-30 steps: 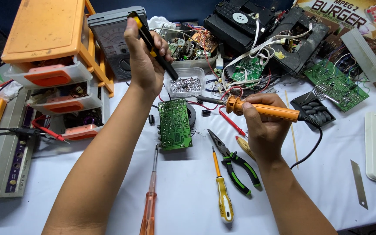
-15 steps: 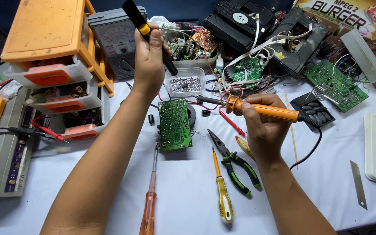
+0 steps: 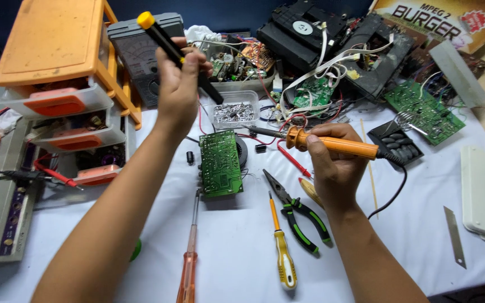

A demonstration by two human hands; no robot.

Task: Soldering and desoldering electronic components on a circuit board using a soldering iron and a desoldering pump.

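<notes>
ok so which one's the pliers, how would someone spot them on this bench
Start at the small green circuit board standing in the middle of the white table. Just to its right, below the right hand holding the orange soldering iron, lie the pliers. They alone have black-and-green handles; the yellow-handled screwdriver beside them is a single shaft.

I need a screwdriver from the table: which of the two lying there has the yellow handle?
The shorter screwdriver, lying just left of the green-handled pliers. The longer one farther left has a clear orange handle.
</notes>
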